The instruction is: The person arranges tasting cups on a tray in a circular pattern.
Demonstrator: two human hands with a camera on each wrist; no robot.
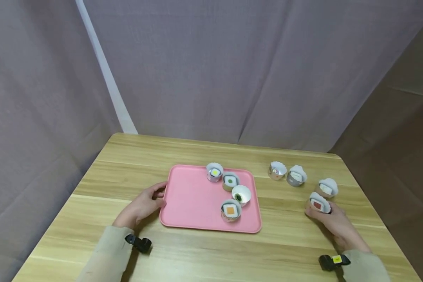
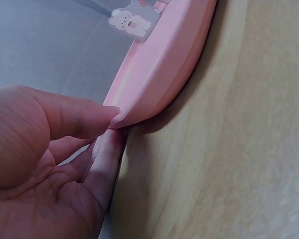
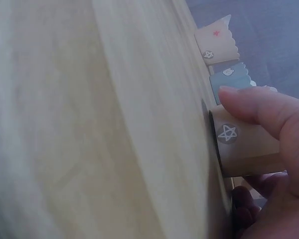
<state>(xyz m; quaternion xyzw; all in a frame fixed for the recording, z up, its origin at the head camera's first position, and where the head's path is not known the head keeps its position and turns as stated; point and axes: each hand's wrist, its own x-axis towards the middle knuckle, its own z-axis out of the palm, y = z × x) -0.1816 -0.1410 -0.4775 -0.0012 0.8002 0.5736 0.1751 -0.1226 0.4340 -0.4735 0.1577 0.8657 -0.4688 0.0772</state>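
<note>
- Here, the left hand [image 1: 142, 203] is at the left end of a pink rectangular tray with rounded corners [image 1: 190, 196]; its grip pinches the raised rim between thumb and finger.
- The right hand [image 1: 338, 225], on the right side of the pale wooden tabletop [image 1: 183, 250], has its grip closed around a tan paper cup with a scalloped edge and a star badge [image 1: 321, 197]. A white block with a red-brown square [image 1: 317, 205] sits in it; I cannot tell whether the cup touches the wood.
- Just beyond that cup stands a second tan paper cup [image 1: 329, 182], holding a pale block [image 1: 326, 189].
- Farther left are a grey scalloped paper cup [image 1: 294, 182] with a white block in it and, beside it, a tan patterned paper cup [image 1: 276, 177] whose contents are too small to make out.
- Four cups stand on the tray's right half. From far to near: a silvery cup [image 1: 214, 179] with a yellow-marked block, a brownish cup [image 1: 229, 188] with a green-dotted block, a white cup [image 1: 245, 192] with a dark green piece, and a tan-patterned cup [image 1: 230, 220] with an orange-squared block.
- Grey cloth [image 1: 197, 70] hangs behind the far edge.
</note>
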